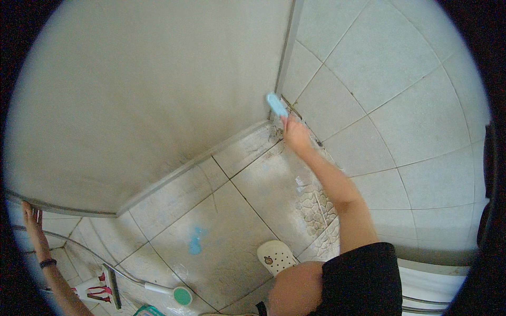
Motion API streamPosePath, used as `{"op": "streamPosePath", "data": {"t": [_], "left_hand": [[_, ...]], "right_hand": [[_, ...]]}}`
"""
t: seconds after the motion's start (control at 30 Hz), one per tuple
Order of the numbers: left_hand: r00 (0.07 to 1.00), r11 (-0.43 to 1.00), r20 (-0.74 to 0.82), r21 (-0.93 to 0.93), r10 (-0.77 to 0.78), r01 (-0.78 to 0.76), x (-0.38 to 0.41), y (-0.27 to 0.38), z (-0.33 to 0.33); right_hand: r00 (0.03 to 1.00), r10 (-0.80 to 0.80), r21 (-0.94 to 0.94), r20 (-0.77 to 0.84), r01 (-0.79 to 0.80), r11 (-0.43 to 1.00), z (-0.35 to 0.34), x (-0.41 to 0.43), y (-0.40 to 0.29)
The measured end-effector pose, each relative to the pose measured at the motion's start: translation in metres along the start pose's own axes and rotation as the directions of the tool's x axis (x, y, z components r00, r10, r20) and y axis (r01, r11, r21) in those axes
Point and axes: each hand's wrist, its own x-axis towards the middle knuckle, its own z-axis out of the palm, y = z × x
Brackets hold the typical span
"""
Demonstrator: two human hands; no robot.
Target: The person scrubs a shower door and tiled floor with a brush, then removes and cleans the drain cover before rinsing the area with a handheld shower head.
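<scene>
My right hand [295, 133] is closed around the end of a light blue brush or scrubber [276, 104], held at the corner where the grey panel [158, 91] meets the tiled wall [355, 75]. Its underside is hidden, so bristles cannot be made out. At the far left my left hand [32, 215] rests against the panel's edge, its fingers partly behind the rim; a dark band circles that wrist. Dark grime marks the floor joint beneath my right hand. A blue smear of liquid or gel [195, 240] lies on the floor tiles [221, 213].
A hand shower [182, 295] with a green face and metal hose lies on the floor at the lower left. Beside it is a white and red squeegee [111, 286]. A teal item [148, 310] sits at the bottom edge. My cream clog [275, 256] stands on the tiles.
</scene>
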Motion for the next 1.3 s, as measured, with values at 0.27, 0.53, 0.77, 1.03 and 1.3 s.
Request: {"op": "streamPosePath", "data": {"t": [0.27,0.53,0.77,1.03,1.3], "left_hand": [[0.998,0.998,-0.031,-0.010,-0.058,0.057,0.003,0.007,0.013],[0.998,0.998,0.005,0.005,-0.067,0.067,0.019,-0.013,-0.013],[0.995,0.992,0.001,-0.070,-0.102,0.102,0.015,-0.001,-0.008],[0.993,0.993,0.006,-0.037,-0.116,0.116,0.004,0.012,-0.001],[0.998,0.999,0.039,0.002,-0.048,0.047,0.009,0.003,-0.009]], "right_hand": [[0.843,-0.009,0.385,-0.537,0.255,0.887,-0.114,0.117,-0.064],[0.997,0.064,0.248,-0.040,-0.052,0.967,0.047,0.010,-0.002],[0.998,0.006,0.283,-0.062,0.012,0.959,0.030,-0.001,-0.008],[0.912,0.083,0.424,-0.401,0.104,0.899,-0.009,0.079,-0.046],[0.990,0.140,0.336,-0.012,-0.128,0.933,0.064,-0.025,-0.018]]}}
